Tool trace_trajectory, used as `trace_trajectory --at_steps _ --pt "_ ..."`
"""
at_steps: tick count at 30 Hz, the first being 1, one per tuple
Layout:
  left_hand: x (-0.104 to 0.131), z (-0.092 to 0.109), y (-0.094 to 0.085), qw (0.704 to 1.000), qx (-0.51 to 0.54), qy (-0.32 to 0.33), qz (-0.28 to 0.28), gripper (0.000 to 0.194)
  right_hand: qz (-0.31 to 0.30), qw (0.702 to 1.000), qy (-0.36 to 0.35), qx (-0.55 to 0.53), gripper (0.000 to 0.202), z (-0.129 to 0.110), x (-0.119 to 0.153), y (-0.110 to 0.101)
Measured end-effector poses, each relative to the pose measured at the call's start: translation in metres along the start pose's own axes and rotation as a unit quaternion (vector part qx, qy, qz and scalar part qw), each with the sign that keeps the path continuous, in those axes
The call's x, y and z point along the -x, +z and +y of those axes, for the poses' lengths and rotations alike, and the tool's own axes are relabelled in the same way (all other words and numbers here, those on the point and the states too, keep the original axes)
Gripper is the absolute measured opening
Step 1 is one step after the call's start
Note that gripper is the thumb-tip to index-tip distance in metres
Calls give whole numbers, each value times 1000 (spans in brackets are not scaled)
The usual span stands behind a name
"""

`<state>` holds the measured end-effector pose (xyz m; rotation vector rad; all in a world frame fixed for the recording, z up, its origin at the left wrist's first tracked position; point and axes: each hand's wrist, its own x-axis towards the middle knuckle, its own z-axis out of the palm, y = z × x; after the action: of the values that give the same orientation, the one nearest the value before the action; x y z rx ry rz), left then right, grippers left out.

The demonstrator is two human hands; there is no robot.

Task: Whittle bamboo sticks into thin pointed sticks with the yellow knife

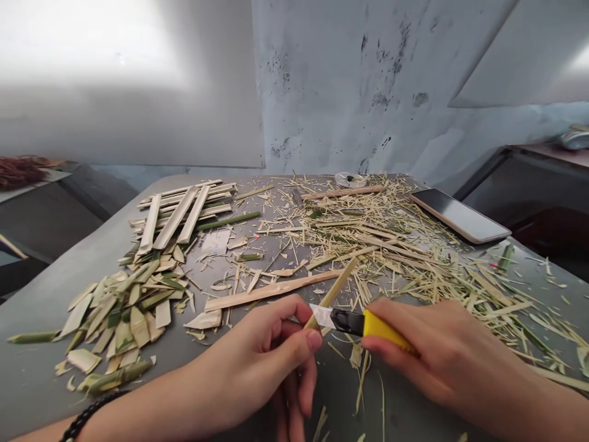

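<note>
A thin bamboo strip (340, 283) is pinched between the thumb and fingers of my left hand (276, 353), slanting up and to the right. Its lower end is hidden in the fingers. My right hand (427, 344) is wrapped round a yellow and black utility knife (384, 332). The knife points left, and its blade (323, 316) lies against the strip just above my left thumb. Behind the hands, a longer flat bamboo strip (271, 291) rests on the table.
Split bamboo slats (184, 215) are stacked at the back left, above a heap of short bamboo chips (124, 313). Shavings (391, 239) cover much of the grey table (46, 380) to the right. A phone (460, 215) lies near the right edge, and a tape roll (350, 179) sits at the back.
</note>
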<state>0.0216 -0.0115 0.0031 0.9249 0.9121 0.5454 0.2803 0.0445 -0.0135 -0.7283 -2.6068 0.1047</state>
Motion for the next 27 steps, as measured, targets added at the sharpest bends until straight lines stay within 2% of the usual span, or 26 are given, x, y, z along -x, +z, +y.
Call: trace_trajectory --at_steps 2,4,7,9,11,13,15,18,20,22,25,27 --pt "1 0 2 1000 -2 -6 12 32 -7 1000 14 10 34 6 1 6" --pt "5 0 5 999 -27 -19 19 36 4 997 52 51 39 23 1 7" --pt "9 0 11 994 -97 -22 37 41 44 975 144 162 48 53 2 -4" --pt "9 0 12 991 -122 -18 46 42 73 964 170 192 44 61 2 -15" --pt "6 0 11 993 -104 -22 44 41 93 974 147 147 36 54 0 -23" --pt "3 -2 7 997 -67 -24 30 40 91 990 86 63 28 36 0 -25" --pt "1 -4 4 999 -37 -17 28 40 51 998 28 -6 25 17 1 -20" --pt "1 -7 2 999 -22 -17 31 40 -13 1000 4 -28 28 1 4 -5" --pt "2 -8 3 999 -25 -24 34 39 -22 1000 10 -10 31 5 4 2" --pt "3 -6 3 999 -28 -22 32 39 -7 999 29 28 36 21 4 4" --pt "0 1 2 1000 -10 0 24 39 34 984 112 135 42 50 3 -5" --pt "-2 8 2 1000 5 13 21 40 68 969 163 173 42 60 1 -18"
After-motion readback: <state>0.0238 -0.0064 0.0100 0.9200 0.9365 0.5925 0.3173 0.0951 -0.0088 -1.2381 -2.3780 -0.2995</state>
